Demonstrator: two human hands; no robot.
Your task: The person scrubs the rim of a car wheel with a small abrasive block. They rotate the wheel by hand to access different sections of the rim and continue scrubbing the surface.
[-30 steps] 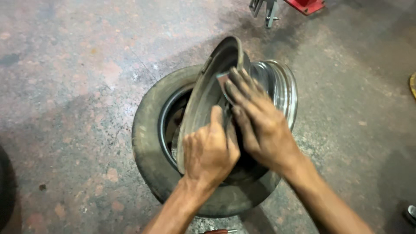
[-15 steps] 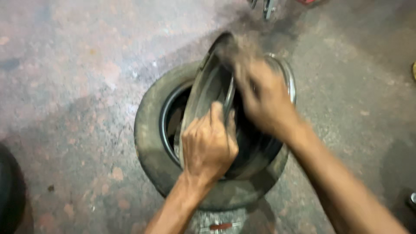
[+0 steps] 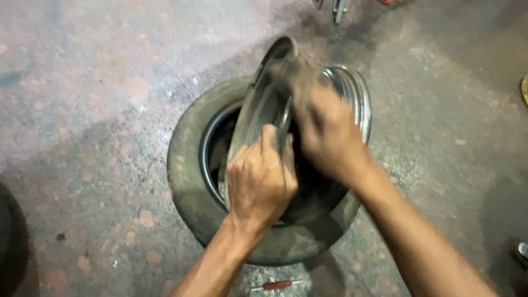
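Left hand (image 3: 261, 184) clamps the near edge of the rim (image 3: 258, 115), tilted in the tyre (image 3: 190, 165); right hand (image 3: 324, 135) (blurred, grip unclear) lies on it; stiff, probably heavy steel, best gripped at its edges.

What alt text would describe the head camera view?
A person's left hand grips the edge of a tilted metal wheel rim standing in a worn tyre on a concrete floor, while the blurred right hand presses inside the rim.

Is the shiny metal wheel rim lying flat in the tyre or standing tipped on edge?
Tipped on edge: the shiny metal wheel rim leans inside the worn black rubber tyre.
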